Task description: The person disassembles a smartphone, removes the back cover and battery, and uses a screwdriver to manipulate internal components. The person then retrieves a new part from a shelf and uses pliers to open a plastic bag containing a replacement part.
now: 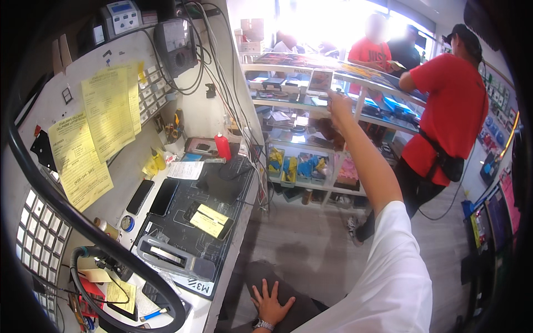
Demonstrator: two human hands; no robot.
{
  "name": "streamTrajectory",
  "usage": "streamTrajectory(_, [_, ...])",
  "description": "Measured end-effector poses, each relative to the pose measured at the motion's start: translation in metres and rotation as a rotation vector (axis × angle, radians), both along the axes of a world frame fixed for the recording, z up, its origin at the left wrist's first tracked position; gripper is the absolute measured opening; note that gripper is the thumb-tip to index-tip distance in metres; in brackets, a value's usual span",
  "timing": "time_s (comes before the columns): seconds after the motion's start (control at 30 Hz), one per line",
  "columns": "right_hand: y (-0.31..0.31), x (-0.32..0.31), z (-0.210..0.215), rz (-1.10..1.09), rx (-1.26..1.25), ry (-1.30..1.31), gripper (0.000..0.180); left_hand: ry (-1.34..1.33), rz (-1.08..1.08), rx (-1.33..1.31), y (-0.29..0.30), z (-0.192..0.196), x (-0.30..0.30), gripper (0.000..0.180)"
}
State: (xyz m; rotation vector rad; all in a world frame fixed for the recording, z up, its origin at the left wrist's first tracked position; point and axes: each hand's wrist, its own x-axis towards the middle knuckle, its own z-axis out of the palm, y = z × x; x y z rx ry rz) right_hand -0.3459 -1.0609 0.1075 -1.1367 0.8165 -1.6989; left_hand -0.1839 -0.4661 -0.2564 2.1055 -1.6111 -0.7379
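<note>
My left hand (271, 304), with a metal-band wristwatch (264, 324), rests on my dark-clad knee (266, 273), fingers spread and holding nothing. From its white sleeve my right arm stretches forward toward the glass display counter (361, 108). At its end my right hand (340, 108) is raised with the fingers curled closed; whether something small is in them is too small to make out. In the picture it lies just below a white-framed display card (320, 81) on the counter. To the left, a dark work mat (191, 202) carries a phone with a yellow note (209, 221).
Two more phones (164, 197) lie beside the mat, near a red bottle (222, 147). A thick black hose (66, 205) curves across the left side. Yellow slips (83, 161) hang on the wall. A person in a red shirt (449, 100) stands at the counter; others are beyond it.
</note>
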Motion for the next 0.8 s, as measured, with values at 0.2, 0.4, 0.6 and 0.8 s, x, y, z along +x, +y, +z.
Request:
streamTrajectory(0.2, [-0.070,0.021,0.033,0.016,0.089,-0.111,0.012,0.018,0.130,0.015,-0.026,0.000,-0.020,0.102])
streamTrajectory(0.4, [-0.112,0.032,0.052,0.085,0.090,-0.257,0.017,-0.018,0.190,-0.010,-0.041,-0.004,-0.026,0.101])
streamTrajectory(0.6, [-0.145,0.030,0.047,-0.003,0.166,-0.324,0.016,-0.004,0.211,-0.024,-0.037,-0.012,-0.024,0.102])
streamTrajectory(0.8, [-0.186,0.028,0.037,-0.042,0.016,-0.414,0.054,-0.243,0.171,-0.170,-0.032,-0.006,-0.031,0.093])
